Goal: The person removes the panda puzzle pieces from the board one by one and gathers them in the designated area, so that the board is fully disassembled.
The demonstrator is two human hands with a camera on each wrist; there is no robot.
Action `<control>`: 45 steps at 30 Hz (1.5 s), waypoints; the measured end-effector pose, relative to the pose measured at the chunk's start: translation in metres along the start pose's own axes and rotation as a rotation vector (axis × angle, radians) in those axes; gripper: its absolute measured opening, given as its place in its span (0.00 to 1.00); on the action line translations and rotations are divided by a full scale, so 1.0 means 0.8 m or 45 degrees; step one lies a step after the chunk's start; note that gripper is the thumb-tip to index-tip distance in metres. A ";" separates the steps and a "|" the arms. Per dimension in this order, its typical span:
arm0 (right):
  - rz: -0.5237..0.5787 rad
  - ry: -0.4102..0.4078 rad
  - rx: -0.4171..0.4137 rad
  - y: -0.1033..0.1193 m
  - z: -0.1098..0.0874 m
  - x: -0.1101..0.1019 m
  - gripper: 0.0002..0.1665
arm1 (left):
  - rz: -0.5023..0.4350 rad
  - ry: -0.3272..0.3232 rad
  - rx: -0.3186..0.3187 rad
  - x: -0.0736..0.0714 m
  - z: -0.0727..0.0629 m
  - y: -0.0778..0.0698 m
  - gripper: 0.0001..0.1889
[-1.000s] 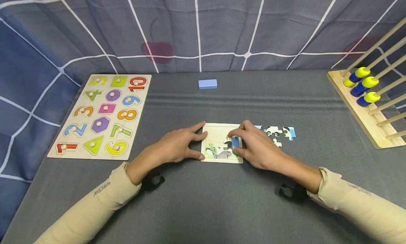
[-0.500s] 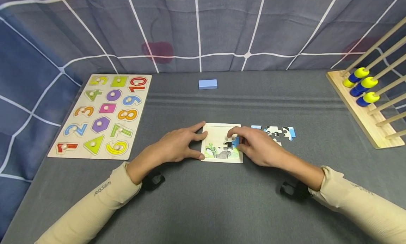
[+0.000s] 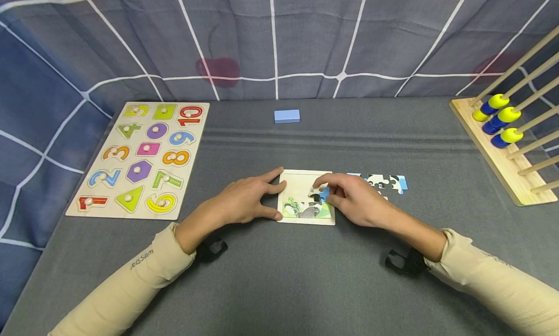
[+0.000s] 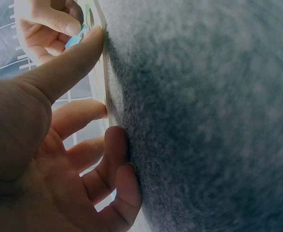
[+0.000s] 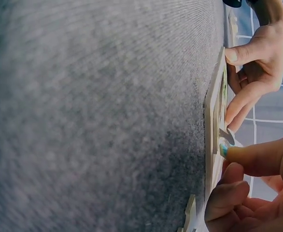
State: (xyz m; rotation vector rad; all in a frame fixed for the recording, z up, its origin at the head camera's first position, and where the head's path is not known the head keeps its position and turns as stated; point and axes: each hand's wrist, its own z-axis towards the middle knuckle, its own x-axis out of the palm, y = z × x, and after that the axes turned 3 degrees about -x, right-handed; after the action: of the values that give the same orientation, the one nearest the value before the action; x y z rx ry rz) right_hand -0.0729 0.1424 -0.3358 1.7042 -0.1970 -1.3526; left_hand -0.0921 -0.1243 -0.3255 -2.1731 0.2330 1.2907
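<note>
Two hands work at one puzzle tray (image 3: 298, 186), which lies at the centre of the frame. The left hand (image 3: 244, 200) has its fingers and thumb extended and spread, the tips braced against the tray's left side. The right hand (image 3: 360, 200) pinches a puzzle piece (image 3: 323, 195) (black and blue) between thumb and index finger, at the tray's right side.

Change noted: within the last second, the right thumb has drawn back toward the tray's right edge, exposing more of the finished bottom row (image 3: 306, 210). Judged from the piece's raised tip in the right wrist view, it is not yet seated flat; adjustment appears to be in progress. Loose pieces (image 3: 402, 182) lie right of the tray, partly covered by the right hand.

Markings: the number board (image 3: 180, 193), left of frame, shows numerals 1 to 10. Lettering on the left sleeve (image 3: 144, 273), lower left, appears to end in "Slim"; that on the right sleeve (image 3: 485, 277) is illegible.
</note>
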 end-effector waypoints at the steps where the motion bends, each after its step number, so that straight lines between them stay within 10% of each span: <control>1: 0.001 -0.003 0.011 0.000 0.000 0.000 0.18 | -0.002 0.001 -0.001 0.000 0.000 0.000 0.39; 33: 0.339 -0.016 0.082 -0.008 -0.025 -0.009 0.15 | -0.001 -0.011 -0.005 0.000 -0.001 -0.002 0.40; 45: 0.434 -0.022 0.258 -0.024 -0.063 -0.041 0.15 | -0.011 -0.016 0.001 0.001 -0.001 -0.001 0.39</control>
State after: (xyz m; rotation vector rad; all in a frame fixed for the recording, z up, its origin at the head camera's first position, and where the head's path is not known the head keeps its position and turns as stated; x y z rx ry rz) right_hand -0.0512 0.2011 -0.3286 1.7293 -0.6238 -1.1219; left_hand -0.0905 -0.1243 -0.3254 -2.1619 0.2189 1.2991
